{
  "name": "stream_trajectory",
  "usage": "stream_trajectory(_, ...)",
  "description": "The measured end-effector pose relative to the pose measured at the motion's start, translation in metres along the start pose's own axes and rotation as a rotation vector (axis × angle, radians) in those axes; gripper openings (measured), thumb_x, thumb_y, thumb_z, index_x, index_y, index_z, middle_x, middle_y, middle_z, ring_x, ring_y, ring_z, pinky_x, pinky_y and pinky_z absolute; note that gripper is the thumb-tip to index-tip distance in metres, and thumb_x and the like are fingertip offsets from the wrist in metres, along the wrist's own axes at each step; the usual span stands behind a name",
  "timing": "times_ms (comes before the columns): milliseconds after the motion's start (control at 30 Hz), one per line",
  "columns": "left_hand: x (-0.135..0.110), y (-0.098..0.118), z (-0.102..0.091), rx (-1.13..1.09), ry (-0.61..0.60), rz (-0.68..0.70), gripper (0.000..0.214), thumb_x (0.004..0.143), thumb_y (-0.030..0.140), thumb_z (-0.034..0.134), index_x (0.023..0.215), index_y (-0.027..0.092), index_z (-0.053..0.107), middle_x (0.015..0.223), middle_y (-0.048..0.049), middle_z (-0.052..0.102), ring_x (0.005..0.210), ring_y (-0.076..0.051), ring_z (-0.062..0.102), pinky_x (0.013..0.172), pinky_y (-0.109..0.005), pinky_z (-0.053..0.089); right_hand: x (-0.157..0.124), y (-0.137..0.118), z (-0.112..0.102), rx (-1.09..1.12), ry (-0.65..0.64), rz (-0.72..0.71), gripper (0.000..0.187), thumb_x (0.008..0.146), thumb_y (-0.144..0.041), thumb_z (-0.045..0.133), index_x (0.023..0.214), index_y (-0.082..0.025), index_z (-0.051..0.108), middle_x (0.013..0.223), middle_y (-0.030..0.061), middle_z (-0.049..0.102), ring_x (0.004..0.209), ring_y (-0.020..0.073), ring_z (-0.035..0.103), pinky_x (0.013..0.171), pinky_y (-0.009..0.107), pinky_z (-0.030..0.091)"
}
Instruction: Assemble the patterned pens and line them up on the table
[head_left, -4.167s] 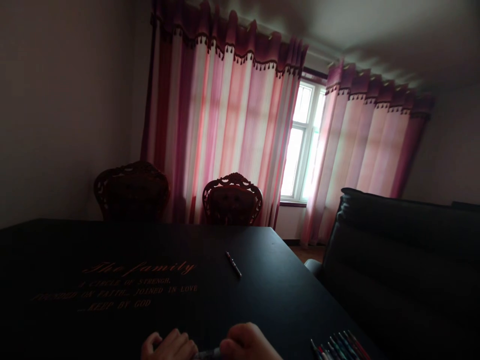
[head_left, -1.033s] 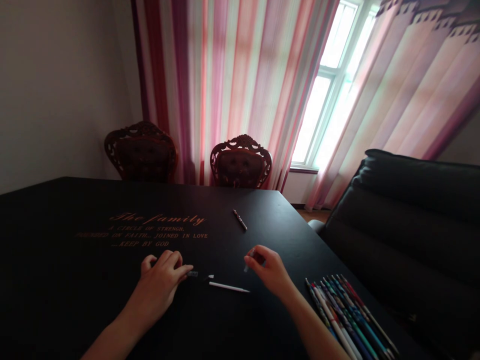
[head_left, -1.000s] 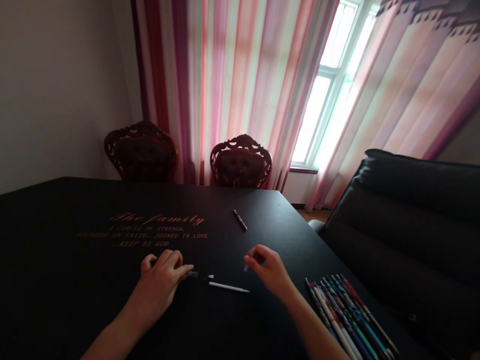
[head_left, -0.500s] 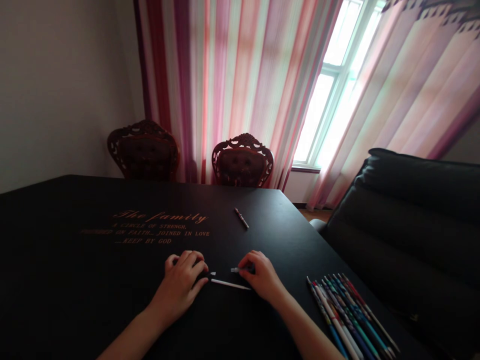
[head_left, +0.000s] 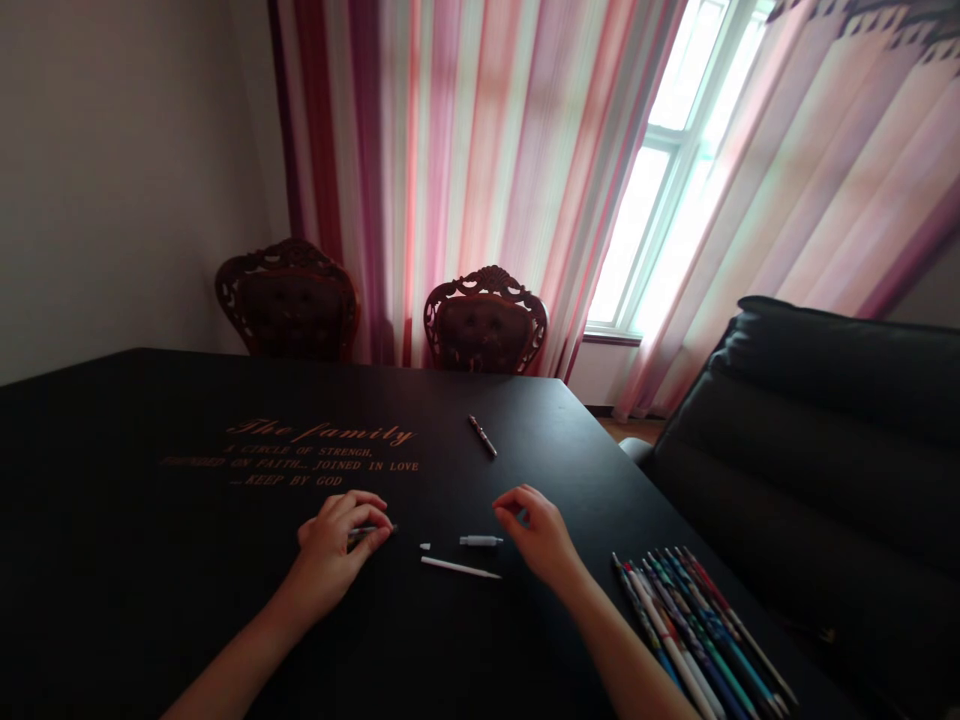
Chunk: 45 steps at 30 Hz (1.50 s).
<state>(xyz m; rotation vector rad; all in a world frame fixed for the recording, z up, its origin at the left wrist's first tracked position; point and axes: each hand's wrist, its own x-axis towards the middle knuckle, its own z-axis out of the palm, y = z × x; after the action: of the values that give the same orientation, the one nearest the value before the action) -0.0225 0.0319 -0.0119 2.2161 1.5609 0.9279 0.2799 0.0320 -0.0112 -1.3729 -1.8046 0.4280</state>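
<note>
- Slim pen piece [head_left: 363,532]: pinched in your left hand [head_left: 326,550]; a slack grip could drop it.
- White tube [head_left: 480,541], white stick [head_left: 459,568]: on the tabletop [head_left: 420,650] near your loosely curled, seemingly empty right hand [head_left: 541,537]; brushing could roll them.

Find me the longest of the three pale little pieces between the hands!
It's the slim white rod, pointed at one end and nearest the camera. The tube just beyond it is thicker but shorter, and the tiny tip is shortest.
</note>
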Motion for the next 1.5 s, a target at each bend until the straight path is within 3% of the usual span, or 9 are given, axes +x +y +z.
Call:
stream_trajectory(133, -0.006, 0.005, 0.005, 0.167, -0.018, 0.026, 0.006, 0.082, 0.029, 0.063, 0.085, 0.029, 0.069, 0.114, -0.0005, 0.064, 0.113, -0.026, 0.051, 0.094, -0.047, 0.035, 0.0, -0.001, 0.001, -0.011, 0.003, -0.013, 0.012, 0.084, -0.019, 0.058, 0.084, -0.02, 0.07, 0.084, 0.0033, 0.066, 0.081, 0.0187, 0.061, 0.075, 0.031, 0.045)
stream_trajectory(267, -0.009, 0.007, 0.004, 0.225, -0.047, 0.051, 0.014, 0.075, 0.024, 0.069, 0.088, 0.03, 0.067, 0.119, -0.0011, 0.062, 0.116, -0.027, 0.049, 0.094, -0.048, 0.031, 0.0, -0.002, 0.001, -0.019, 0.01, -0.025, 0.012, 0.084, -0.02, 0.059, 0.085, -0.02, 0.07, 0.084, 0.0034, 0.066, 0.083, 0.019, 0.06, 0.076, 0.031, 0.045)
stream_trajectory(533, -0.001, 0.001, -0.006, 0.221, 0.064, -0.051, 0.017, 0.091, 0.032, 0.049, 0.097, 0.029, 0.066, 0.117, -0.0021, 0.064, 0.115, -0.027, 0.051, 0.087, -0.045, 0.035, 0.002, 0.0, -0.004, -0.032, 0.03, -0.018, 0.013, 0.085, -0.022, 0.058, 0.086, -0.021, 0.07, 0.084, 0.0035, 0.066, 0.082, 0.0193, 0.06, 0.076, 0.032, 0.045)
stream_trajectory(800, -0.005, 0.008, 0.006, 0.206, 0.038, 0.07, 0.013, 0.09, 0.03, 0.055, 0.093, 0.031, 0.067, 0.114, 0.0002, 0.063, 0.113, -0.025, 0.052, 0.091, -0.044, 0.032, 0.0, -0.007, -0.003, -0.023, 0.037, -0.038, 0.011, 0.085, -0.022, 0.059, 0.082, -0.021, 0.07, 0.081, 0.0026, 0.065, 0.081, 0.0187, 0.059, 0.076, 0.031, 0.045)
stream_trajectory(967, -0.004, 0.012, 0.011, 0.193, 0.028, 0.11, 0.014, 0.09, 0.026, 0.054, 0.093, 0.031, 0.068, 0.114, -0.0008, 0.063, 0.113, -0.024, 0.051, 0.091, -0.044, 0.032, -0.007, -0.028, 0.001, -0.09, -0.092, -0.095, 0.008, 0.079, -0.019, 0.069, 0.072, -0.022, 0.069, 0.079, 0.001, 0.063, 0.083, 0.0187, 0.057, 0.085, 0.034, 0.041)
stream_trajectory(1233, -0.007, 0.016, 0.013, 0.221, 0.001, 0.132, 0.011, 0.086, 0.029, 0.058, 0.092, 0.029, 0.067, 0.117, -0.0033, 0.062, 0.116, -0.026, 0.049, 0.093, -0.047, 0.032, -0.021, -0.04, 0.016, -0.222, -0.267, -0.144, 0.014, 0.071, -0.016, 0.077, 0.078, -0.027, 0.072, 0.091, 0.0014, 0.061, 0.095, 0.0223, 0.05, 0.095, 0.043, 0.034)
stream_trajectory(1400, -0.012, 0.018, 0.009, 0.253, -0.039, 0.157, 0.014, 0.078, 0.023, 0.061, 0.091, 0.029, 0.064, 0.121, -0.0037, 0.059, 0.12, -0.029, 0.046, 0.095, -0.049, 0.03, -0.021, -0.037, 0.016, -0.227, -0.284, -0.136, 0.015, 0.074, -0.011, 0.071, 0.076, -0.026, 0.071, 0.091, 0.0015, 0.061, 0.095, 0.0221, 0.05, 0.092, 0.042, 0.035)
stream_trajectory(1500, -0.01, 0.014, 0.004, 0.26, -0.027, 0.128, 0.016, 0.08, 0.023, 0.057, 0.094, 0.029, 0.062, 0.121, -0.0034, 0.059, 0.12, -0.028, 0.047, 0.095, -0.049, 0.03, -0.02, -0.038, 0.013, -0.225, -0.264, -0.13, 0.013, 0.074, -0.014, 0.074, 0.079, -0.026, 0.07, 0.091, 0.0013, 0.061, 0.095, 0.0225, 0.05, 0.091, 0.042, 0.035)
